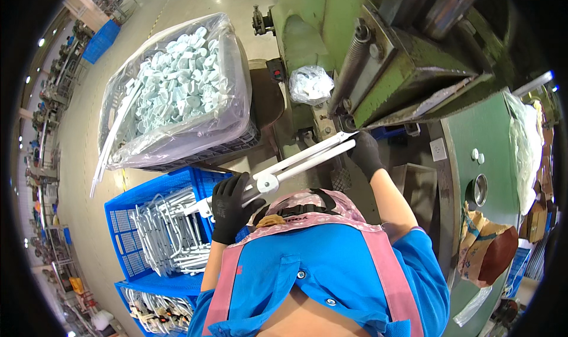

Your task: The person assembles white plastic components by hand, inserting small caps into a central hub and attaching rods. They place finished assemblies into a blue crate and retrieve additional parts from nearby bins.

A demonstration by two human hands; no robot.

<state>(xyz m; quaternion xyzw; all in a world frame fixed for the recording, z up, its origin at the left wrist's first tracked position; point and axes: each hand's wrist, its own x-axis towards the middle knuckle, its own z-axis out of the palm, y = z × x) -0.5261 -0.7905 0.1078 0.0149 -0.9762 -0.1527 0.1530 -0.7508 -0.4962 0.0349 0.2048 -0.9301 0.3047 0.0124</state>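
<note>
My left hand (231, 207), in a black glove, grips a white tubular metal frame (306, 159) near its round white joint disc (267, 183). My right hand (366, 154), also gloved in black, holds the far end of the same frame just below the tool area of a green press (381, 97). The frame's two tubes run side by side between my hands. Its right end touches or lies close to the press's lower tooling; the exact contact is hidden. A plastic bag of small white parts (311, 85) rests on the press beside the spring.
A plastic-lined crate (186, 146) holds many pale discs and some white tubes. Blue baskets (153, 177) with white bent tubes stand at lower left. On the right, a green table (466, 137) carries a round metal dish (479, 189), small white caps and a brown paper sack (486, 244).
</note>
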